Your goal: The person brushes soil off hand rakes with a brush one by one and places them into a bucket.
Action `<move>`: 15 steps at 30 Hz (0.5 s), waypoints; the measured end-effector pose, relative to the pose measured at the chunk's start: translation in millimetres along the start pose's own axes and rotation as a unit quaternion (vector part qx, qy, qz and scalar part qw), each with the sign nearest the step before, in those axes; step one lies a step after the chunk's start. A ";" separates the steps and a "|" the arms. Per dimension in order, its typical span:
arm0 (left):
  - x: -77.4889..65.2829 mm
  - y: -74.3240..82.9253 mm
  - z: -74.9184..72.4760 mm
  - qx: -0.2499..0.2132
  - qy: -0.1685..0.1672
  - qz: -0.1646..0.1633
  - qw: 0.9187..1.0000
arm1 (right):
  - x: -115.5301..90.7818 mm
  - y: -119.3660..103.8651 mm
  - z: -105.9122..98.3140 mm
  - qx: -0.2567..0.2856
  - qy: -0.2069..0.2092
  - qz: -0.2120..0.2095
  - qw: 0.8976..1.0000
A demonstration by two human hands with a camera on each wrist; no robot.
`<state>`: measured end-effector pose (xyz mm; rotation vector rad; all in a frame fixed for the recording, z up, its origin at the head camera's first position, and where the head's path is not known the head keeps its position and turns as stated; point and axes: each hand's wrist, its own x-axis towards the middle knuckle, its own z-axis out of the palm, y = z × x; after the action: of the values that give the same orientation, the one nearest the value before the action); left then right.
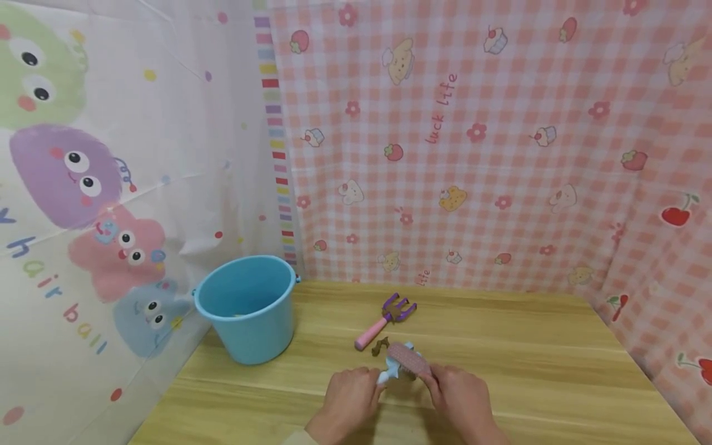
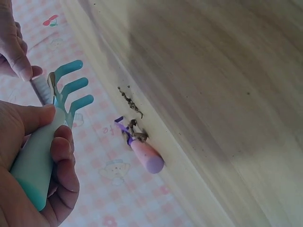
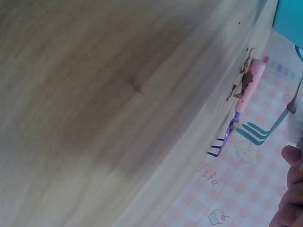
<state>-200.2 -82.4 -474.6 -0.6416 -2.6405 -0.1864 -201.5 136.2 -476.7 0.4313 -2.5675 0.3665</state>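
Note:
My left hand point(image 1: 347, 398) grips the pale handle of a small teal hand rake point(image 2: 35, 158), its curved prongs pointing away from the fingers. My right hand point(image 1: 464, 398) holds a brush point(image 1: 408, 358) with a pinkish-brown head by its near end. In the head view the brush head lies across the rake's prongs, partly hiding them. Something brown clings to the rake where the prongs meet the neck, as the left wrist view shows. Only some fingers point(image 3: 291, 189) of the right hand appear in the right wrist view.
A second hand rake point(image 1: 371, 334), pink-handled with purple prongs, lies on the wooden table point(image 1: 528, 371), brown bits caught on it. Beside it is a brown clump point(image 1: 380, 346). A blue bucket point(image 1: 256, 337) stands at the left. Printed curtains point(image 1: 445, 167) hang behind.

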 end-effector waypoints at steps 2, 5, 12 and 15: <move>-0.1 0.3 -0.2 0.001 0.002 0.001 1.000 | 0.6 1.4 1.7 -0.001 0.003 0.004 1.000; -0.1 0.4 0.3 0.001 -0.002 0.003 1.000 | 1.2 4.8 4.1 0.003 0.003 0.012 1.000; -1.7 1.3 2.2 -0.015 -0.033 0.000 0.999 | 0.9 13.8 5.4 0.030 -0.024 0.049 0.998; -1.7 0.4 2.3 -0.022 -0.031 -0.003 0.999 | 2.0 14.4 3.1 0.049 -0.029 0.069 0.996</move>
<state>-199.5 -82.2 -477.4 -0.6652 -2.7045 -0.2296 -209.8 147.8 -480.7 0.3031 -2.6525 0.5374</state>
